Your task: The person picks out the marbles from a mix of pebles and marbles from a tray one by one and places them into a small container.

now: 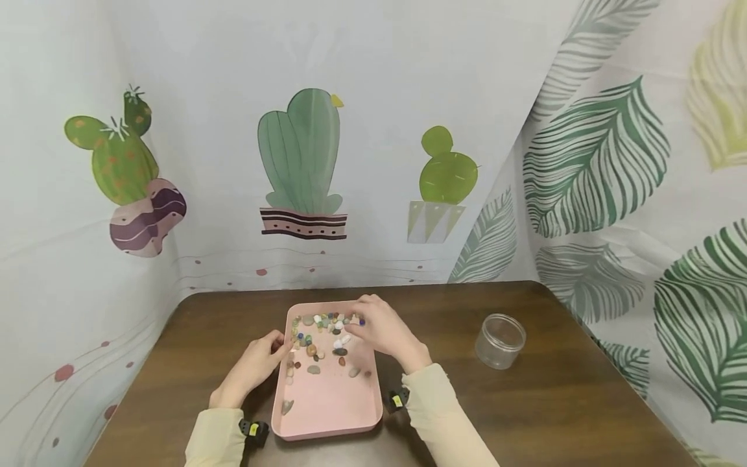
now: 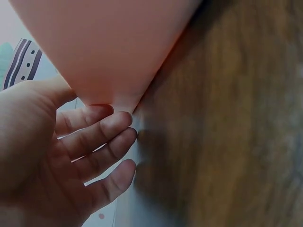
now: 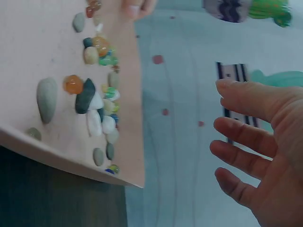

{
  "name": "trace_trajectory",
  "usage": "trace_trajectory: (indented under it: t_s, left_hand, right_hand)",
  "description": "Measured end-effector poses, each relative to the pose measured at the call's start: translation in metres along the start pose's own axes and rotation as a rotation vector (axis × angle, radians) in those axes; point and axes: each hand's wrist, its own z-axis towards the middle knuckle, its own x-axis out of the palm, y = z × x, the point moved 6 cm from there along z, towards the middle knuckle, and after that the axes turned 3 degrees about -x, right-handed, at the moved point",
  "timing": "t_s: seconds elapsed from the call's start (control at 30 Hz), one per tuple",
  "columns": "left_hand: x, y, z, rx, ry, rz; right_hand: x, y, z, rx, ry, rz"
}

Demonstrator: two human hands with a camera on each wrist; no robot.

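A pink tray (image 1: 327, 405) lies on the table with several pebbles and glass marbles in it, mostly toward its far end. My left hand (image 1: 257, 364) grips the tray's left side; in the left wrist view the thumb goes over the rim and the fingertips (image 2: 124, 118) lie against the outer wall. Above the tray's far right part hovers my right hand (image 1: 385, 331), fingers spread and bent a little, holding nothing. Beneath it in the right wrist view are a dark pebble (image 3: 85, 96), white stones (image 3: 94, 123), an orange marble (image 3: 73, 84) and a long grey pebble (image 3: 47, 100).
A clear round jar (image 1: 500, 342) stands right of the tray on the dark wooden table (image 1: 467, 402). A cloth printed with cacti and leaves (image 1: 373, 149) hangs behind the table's far edge.
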Motion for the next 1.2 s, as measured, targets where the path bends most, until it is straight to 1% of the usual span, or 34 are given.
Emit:
trace_trajectory:
  t_s: [0.23,0.33,0.5,0.6,0.73,0.93,1.2]
  left_hand:
    - [0.001,-0.002,0.001,-0.011,0.006,0.008]
    - [0.002,-0.002,0.001,-0.001,-0.003,0.005]
    - [0.003,0.0,0.0,-0.014,-0.001,0.003]
    - [0.005,0.002,-0.001,-0.013,0.002,0.008]
    - [0.004,0.002,0.001,-0.001,-0.012,0.0]
    - [0.004,0.001,0.002,-0.018,-0.001,-0.015]
    - [0.002,-0.002,0.0,0.004,-0.02,0.029]
  right_hand:
    - [-0.021,-0.002,-0.024,-0.026,-0.104,-0.009]
    - [-0.03,-0.007,-0.031,-0.02,-0.147,-0.024]
    - [-0.045,-0.017,-0.043,-0.007,-0.193,-0.032]
    - [-0.053,-0.027,-0.051,0.017,-0.219,-0.032]
    - [-0.066,-0.04,-0.061,0.071,-0.257,-0.034]
    - [-0.084,-0.058,-0.074,0.113,-0.293,-0.026]
    - [-0.099,-0.077,-0.09,0.166,-0.361,-0.03]
